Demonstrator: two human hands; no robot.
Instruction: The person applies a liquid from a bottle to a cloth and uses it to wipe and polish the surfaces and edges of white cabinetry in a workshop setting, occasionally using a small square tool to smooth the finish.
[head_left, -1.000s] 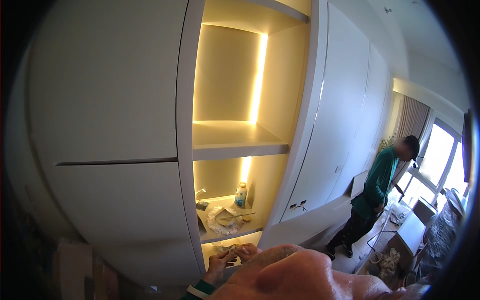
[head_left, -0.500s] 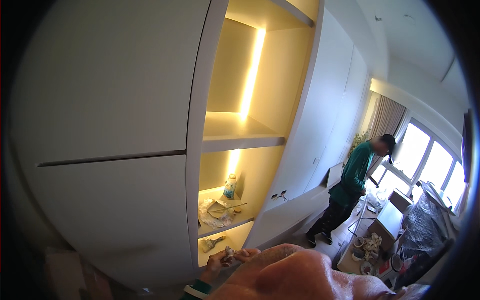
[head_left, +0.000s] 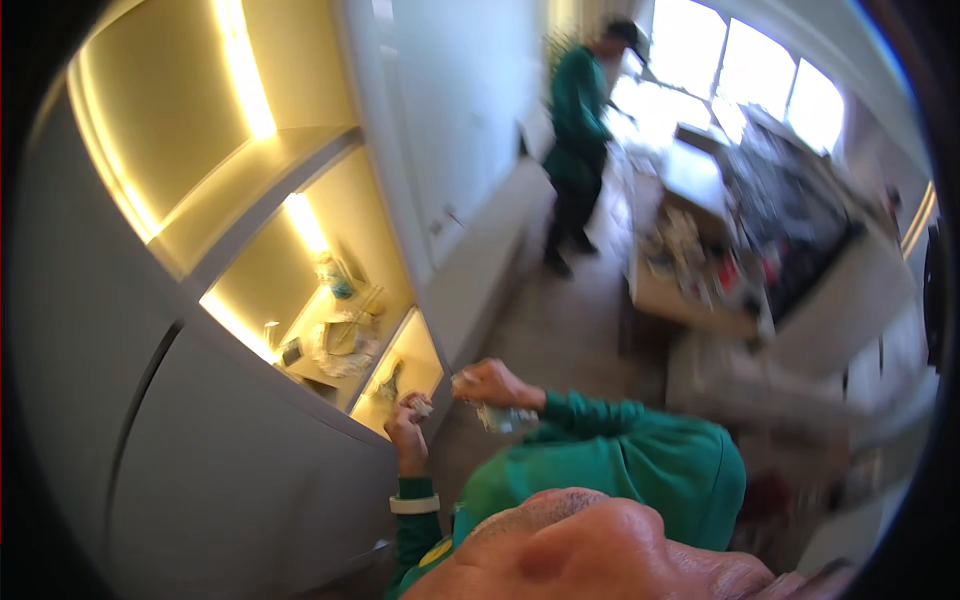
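The left hand [head_left: 405, 428] is closed around a small pale thing [head_left: 420, 405] at the edge of the lit lower shelf [head_left: 405, 375]. The right hand [head_left: 490, 385], just beside it, grips a crumpled clear wrapper [head_left: 505, 418] — blurred. Well beyond the hands, another person [head_left: 580, 130] stands near a cluttered table [head_left: 690, 290].

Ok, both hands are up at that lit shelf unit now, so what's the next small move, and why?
Probably steady the head first: the view is tilted and blurred. The left hand seems closed on a small pale item at the edge of the lowest lit shelf, and the right hand holds something crumpled and clear, perhaps plastic wrap. I cannot tell what either is.
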